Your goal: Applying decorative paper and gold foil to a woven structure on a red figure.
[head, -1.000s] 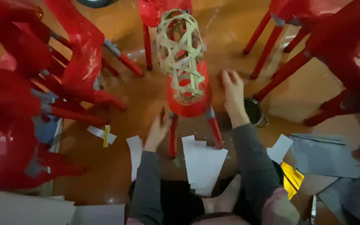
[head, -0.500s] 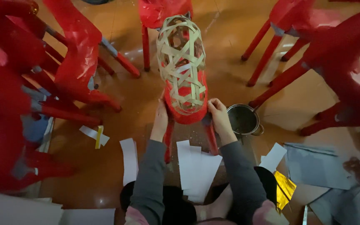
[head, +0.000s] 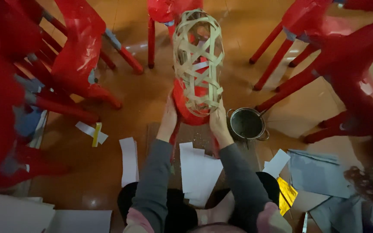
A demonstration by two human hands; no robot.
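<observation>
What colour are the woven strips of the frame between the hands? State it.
Pale tan woven strips, criss-crossed in an open lattice, seen in the head view.

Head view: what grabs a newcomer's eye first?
The woven strip lattice frame, an open oval cage standing on a red stool at centre, with the left hand and right hand gripping its lower sides. Red chairs ring the wooden floor, some wrapped in glossy red film. A small metal pot sits just right of the right hand, and white paper sheets lie in front of the person's knees.
</observation>
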